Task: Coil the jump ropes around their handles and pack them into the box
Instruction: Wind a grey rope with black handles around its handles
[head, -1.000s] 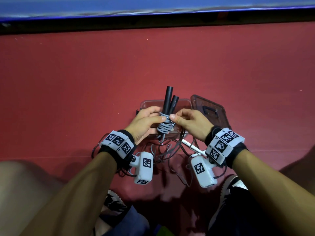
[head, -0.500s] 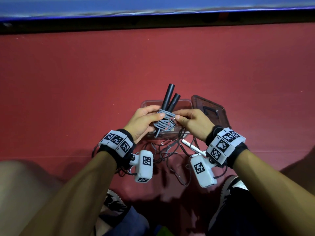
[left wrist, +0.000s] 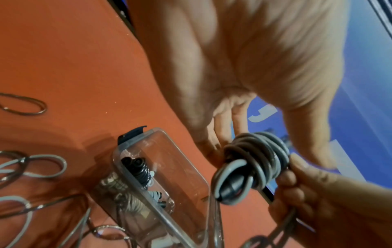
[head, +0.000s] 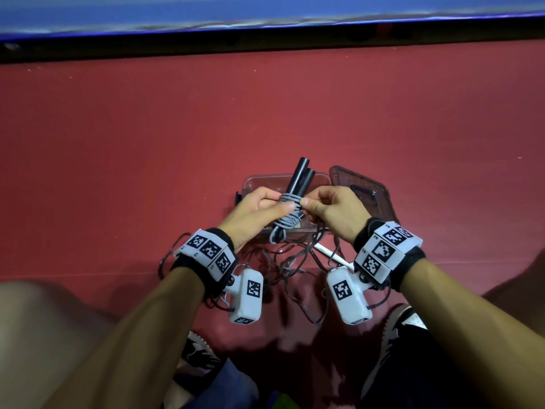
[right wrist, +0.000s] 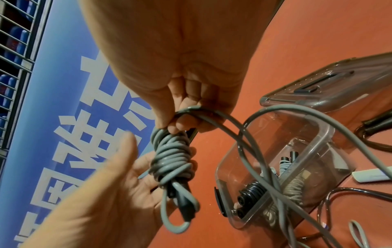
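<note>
Two black handles (head: 300, 180) stand side by side above the clear box (head: 256, 184), with grey rope coiled round them (head: 289, 215). My left hand (head: 256, 211) holds this bundle, thumb laid across the coil (left wrist: 256, 159). My right hand (head: 333, 208) pinches the grey rope at the upper end of the coil (right wrist: 171, 159). From those fingers the loose rope (right wrist: 254, 134) runs down across the box (right wrist: 275, 167). A black coiled bundle (left wrist: 137, 169) and a pale one (right wrist: 292, 186) lie inside the box (left wrist: 161, 176).
The box lid (head: 362, 190) lies right of the box on the red floor. Loose rope loops (head: 295, 261) and a white handle (head: 333, 255) are tangled between my wrists. My shoes (head: 392, 329) are near the lower edge. A blue banner wall (head: 265, 13) runs along the far side.
The bundle's top has tipped to the right and the coil has grown longer. My right hand has moved from the middle of the coil to its upper end.
</note>
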Motion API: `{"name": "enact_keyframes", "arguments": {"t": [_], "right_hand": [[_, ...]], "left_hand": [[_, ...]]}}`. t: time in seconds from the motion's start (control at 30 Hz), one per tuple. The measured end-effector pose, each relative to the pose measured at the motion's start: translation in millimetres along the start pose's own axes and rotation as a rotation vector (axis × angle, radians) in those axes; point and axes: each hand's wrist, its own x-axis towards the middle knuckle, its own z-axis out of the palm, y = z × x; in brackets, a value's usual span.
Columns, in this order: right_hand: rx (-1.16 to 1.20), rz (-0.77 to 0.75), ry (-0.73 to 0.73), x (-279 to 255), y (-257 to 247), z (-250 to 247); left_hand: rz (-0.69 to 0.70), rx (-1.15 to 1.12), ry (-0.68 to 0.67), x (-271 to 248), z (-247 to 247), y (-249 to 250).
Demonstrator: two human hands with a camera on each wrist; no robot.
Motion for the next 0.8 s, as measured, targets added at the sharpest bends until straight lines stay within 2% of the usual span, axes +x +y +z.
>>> {"name": "enact_keyframes", "arguments": {"t": [0.1,0.23,0.4,0.47,0.63,0.8], "right_hand": [[-0.022,-0.005,0.014,-1.0,-0.1,2.4],[-0.030,0.002,0.002,-3.3,0.6,6.4],[0.116,-0.004,-0.107,-6.9,-6.7,5.7],[0.140,-0.007,-0.114,-6.9,-7.4,5.7],[0.106,0.035,-0.074,-5.4,-4.7,2.2],[-0.026,0.026,-0.131,-8.0,-1.9,0.8]], "left_hand": [[0.022,0.122,-0.021,-0.2,0.6,-5.3],[0.050,0.195,0.033,1.5,-0.6,-11.2],[0.022,0.104,0.076,2.5,-2.0,-5.4],[-0.015,0.057,0.043,1.9,-2.7,-4.7],[-0.065,-0.021,-0.037,0.2,0.4,-5.9],[-0.049,-0.138,-0.051,-0.8,-1.8,-3.0]]}}
